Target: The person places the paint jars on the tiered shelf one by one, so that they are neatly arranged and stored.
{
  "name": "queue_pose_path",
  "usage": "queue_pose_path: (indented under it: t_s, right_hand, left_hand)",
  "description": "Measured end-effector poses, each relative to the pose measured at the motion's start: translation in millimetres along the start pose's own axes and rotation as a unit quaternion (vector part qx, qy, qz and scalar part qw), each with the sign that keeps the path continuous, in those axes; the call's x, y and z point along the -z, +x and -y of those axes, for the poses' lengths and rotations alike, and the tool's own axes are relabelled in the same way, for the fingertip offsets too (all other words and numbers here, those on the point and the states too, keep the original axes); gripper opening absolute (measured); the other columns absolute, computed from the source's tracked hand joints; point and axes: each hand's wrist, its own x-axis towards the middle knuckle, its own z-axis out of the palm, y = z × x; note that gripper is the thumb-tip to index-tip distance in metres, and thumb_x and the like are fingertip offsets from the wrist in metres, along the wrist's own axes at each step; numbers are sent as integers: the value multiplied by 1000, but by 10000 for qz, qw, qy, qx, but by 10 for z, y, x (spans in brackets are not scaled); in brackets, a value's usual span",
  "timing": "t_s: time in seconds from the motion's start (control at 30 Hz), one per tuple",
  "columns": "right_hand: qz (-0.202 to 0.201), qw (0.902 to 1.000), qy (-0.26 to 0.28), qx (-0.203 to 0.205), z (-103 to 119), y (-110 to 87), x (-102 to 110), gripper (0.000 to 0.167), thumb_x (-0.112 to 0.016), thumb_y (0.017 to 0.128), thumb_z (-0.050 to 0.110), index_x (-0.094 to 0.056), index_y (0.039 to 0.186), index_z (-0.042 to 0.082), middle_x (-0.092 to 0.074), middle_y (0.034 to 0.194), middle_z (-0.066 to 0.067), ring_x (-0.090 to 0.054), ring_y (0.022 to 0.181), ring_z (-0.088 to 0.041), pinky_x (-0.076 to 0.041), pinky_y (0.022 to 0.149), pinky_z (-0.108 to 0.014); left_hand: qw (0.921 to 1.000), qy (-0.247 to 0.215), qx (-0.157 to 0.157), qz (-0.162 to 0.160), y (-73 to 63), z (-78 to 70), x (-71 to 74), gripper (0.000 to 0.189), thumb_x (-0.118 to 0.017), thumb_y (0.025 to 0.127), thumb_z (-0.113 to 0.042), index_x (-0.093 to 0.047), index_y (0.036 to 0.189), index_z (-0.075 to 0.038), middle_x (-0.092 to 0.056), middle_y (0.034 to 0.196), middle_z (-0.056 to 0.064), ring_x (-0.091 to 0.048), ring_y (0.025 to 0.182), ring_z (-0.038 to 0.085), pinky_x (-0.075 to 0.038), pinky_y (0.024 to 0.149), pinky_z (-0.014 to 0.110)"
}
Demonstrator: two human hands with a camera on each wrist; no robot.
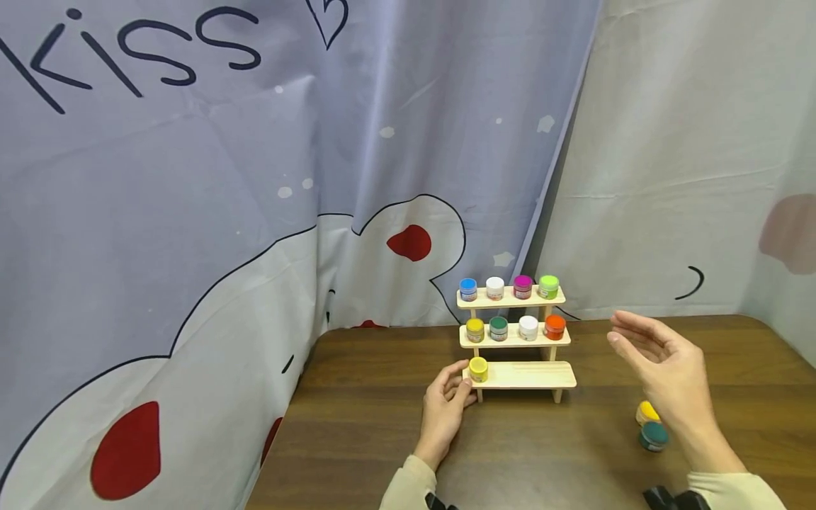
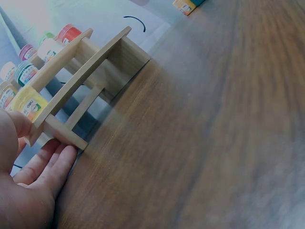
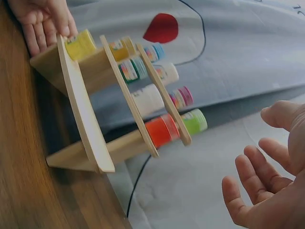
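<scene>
A three-tier wooden display rack (image 1: 532, 375) stands on the table. My left hand (image 1: 444, 411) grips the left end of its lowest tier, thumb at the board's edge and the other fingers beside the leg. Just by that thumb, a yellow paint jar (image 2: 29, 104) sits on the lowest tier. My right hand (image 1: 676, 379) is raised to the right of the rack, fingers loosely bent, holding nothing. Below it on the table are a yellow-orange jar (image 1: 647, 412) and a dark green jar (image 1: 654, 437), side by side.
The middle tier bears yellow, green, white and orange-red jars (image 1: 554, 327). On the top tier are blue, white, magenta and light green jars (image 1: 548, 287). A printed curtain (image 1: 408, 156) hangs behind the wooden table (image 1: 542, 453).
</scene>
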Motion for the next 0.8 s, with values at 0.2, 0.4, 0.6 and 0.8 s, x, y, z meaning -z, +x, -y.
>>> queue_pose_path:
  t_s: [0.2,0.4,0.6,0.8]
  right_hand:
    - [-127,9986,-506,-120,-52,-54,208,34,-76,108,14,-75,139,0,-79,123,24,-73,109,9,-54,93,-3]
    - [-323,9963,-796,-43,-134,-113,347,29,-70,112,14,-77,134,-3,-79,113,29,-73,93,8,-56,82,-4]
    - [-268,9954,-897,-180,-216,-208,476,26,-67,113,10,-78,134,-1,-79,110,28,-71,93,10,-55,73,-4]
    - [-233,9947,-905,-427,-319,-333,561,28,-68,111,7,-75,138,0,-79,115,28,-72,100,11,-56,74,-5]
  left_hand:
    - [10000,-1,16,13,2,10,14,34,-70,110,-7,-72,143,-13,-78,116,9,-76,108,24,-69,91,33]
    - [10000,-49,26,21,-2,16,20,34,-70,110,-7,-73,143,-14,-78,117,10,-75,108,21,-69,92,32]
    - [10000,-49,15,38,-2,12,21,34,-70,110,-7,-73,143,-14,-78,117,10,-75,109,22,-69,92,32]
    - [10000,-28,36,42,-2,1,22,34,-70,110,-7,-72,144,-14,-77,117,10,-75,108,22,-69,92,32]
